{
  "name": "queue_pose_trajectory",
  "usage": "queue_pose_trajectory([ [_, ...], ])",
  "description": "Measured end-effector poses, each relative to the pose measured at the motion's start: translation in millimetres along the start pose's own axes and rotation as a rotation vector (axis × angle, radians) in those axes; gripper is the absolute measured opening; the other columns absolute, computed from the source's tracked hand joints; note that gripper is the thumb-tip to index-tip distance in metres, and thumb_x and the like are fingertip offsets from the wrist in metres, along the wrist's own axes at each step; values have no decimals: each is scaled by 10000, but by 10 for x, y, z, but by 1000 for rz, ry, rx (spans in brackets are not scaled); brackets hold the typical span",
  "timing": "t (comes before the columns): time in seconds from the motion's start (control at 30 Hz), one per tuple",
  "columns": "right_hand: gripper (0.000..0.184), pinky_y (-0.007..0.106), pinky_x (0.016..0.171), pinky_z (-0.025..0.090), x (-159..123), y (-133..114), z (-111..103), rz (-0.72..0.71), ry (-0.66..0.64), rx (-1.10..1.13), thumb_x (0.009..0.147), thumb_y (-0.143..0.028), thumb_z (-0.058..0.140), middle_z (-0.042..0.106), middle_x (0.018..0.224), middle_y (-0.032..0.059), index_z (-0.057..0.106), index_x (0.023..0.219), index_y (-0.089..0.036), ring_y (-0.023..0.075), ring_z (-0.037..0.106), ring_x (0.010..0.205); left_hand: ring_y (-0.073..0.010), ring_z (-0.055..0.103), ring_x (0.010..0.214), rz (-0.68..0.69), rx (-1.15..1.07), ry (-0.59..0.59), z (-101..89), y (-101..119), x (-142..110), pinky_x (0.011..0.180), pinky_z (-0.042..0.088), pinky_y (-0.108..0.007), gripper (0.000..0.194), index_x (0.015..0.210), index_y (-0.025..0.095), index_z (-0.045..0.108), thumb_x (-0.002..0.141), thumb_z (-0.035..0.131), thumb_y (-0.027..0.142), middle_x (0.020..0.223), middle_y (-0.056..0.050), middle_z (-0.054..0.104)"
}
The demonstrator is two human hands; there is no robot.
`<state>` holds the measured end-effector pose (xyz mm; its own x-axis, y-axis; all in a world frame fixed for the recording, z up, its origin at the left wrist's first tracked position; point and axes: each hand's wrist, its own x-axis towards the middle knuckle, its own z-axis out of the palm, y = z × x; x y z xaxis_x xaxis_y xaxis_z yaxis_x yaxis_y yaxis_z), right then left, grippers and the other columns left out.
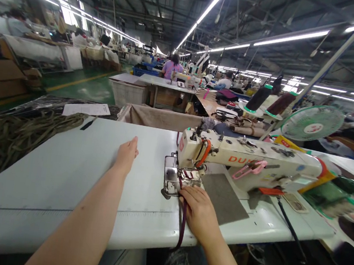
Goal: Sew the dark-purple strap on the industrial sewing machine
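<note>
A narrow dark maroon strap [182,224] runs from the sewing machine's [226,154] presser foot area toward me and hangs over the table's front edge. My right hand [198,207] rests beside the needle plate [171,175], its fingers closed over the strap, with the thumb mostly hidden. Another bit of the strap shows behind the machine head. Left of the machine, my left hand [126,155] is over the white tabletop [92,182], apart from the strap. Its fingers point forward, loosely bent, with nothing visible in them.
A bundle of olive straps [10,136] lies at the left, near a paper sheet [87,109]. Thread cones [258,99] and a green fan [313,123] stand behind the machine. A fabric-lined bin [159,117] adjoins the far table edge. A person [172,66] works farther off.
</note>
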<state>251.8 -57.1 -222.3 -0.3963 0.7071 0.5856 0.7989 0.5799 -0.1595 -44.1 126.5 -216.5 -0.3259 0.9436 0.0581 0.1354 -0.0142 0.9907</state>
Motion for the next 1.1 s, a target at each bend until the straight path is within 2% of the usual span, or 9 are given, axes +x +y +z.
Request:
queue_pose_trajectory([
  [0.1,240,549,1131,560,1,-3,3,0,4,6,1101,-149,617,795,1294,106,747,1296,-198,292,751,1198,-147,410,533,10,-49,-59,32,44,-75,534,291,-313,472,645,267,376,950,534,591,556,36,425],
  [0.3,277,547,1128,558,-10,8,4,9,3,21,1068,-107,640,791,1306,112,749,1308,-193,297,746,1208,-147,441,541,-45,27,-204,112,120,-229,574,311,-316,426,631,253,442,893,578,561,552,28,492],
  [0.5,421,576,1153,524,-46,44,44,31,-6,132,1018,-5,567,777,1340,119,752,1335,-213,314,726,1250,-151,517,546,-81,36,-335,178,187,-329,626,401,-322,402,655,241,513,777,614,609,598,-1,611],
  [0.6,380,588,1150,518,-37,60,30,51,-4,216,1048,-51,575,783,1324,114,762,1324,-234,318,731,1229,-184,610,635,-96,-1,-366,214,209,-353,658,457,-324,407,708,236,551,701,652,630,652,-14,641],
  [0.7,326,543,1150,526,-10,59,-13,64,0,273,1072,-96,585,807,1261,74,777,1275,-262,285,753,1172,-228,693,762,-84,-53,-396,244,216,-373,720,518,-349,437,814,221,607,635,706,607,776,-23,665],
  [0.8,262,461,1112,562,26,-34,-40,118,31,352,1104,-155,580,821,1191,43,781,1217,-280,246,769,1128,-265,716,878,-7,-36,-445,266,205,-386,851,556,-412,488,932,203,663,629,743,576,941,-68,718],
  [0.9,229,366,1032,607,78,-248,-3,216,83,437,1151,-230,549,815,1192,54,759,1233,-267,216,773,1128,-303,706,1009,127,89,-513,300,185,-392,969,543,-457,523,1029,191,690,659,761,555,1082,-128,768],
  [1.0,245,325,1037,612,150,-475,87,277,107,516,1177,-308,528,807,1232,73,764,1214,-254,208,770,1166,-314,694,1063,259,237,-611,350,161,-402,987,540,-456,532,1120,174,705,697,804,481,1190,-149,777],
  [1.1,305,323,1020,624,210,-596,170,306,96,559,1185,-359,511,817,1196,87,792,1158,-246,220,784,1141,-313,692,1086,374,374,-709,406,131,-435,997,537,-445,518,1192,160,727,749,855,394,1248,-142,776],
])
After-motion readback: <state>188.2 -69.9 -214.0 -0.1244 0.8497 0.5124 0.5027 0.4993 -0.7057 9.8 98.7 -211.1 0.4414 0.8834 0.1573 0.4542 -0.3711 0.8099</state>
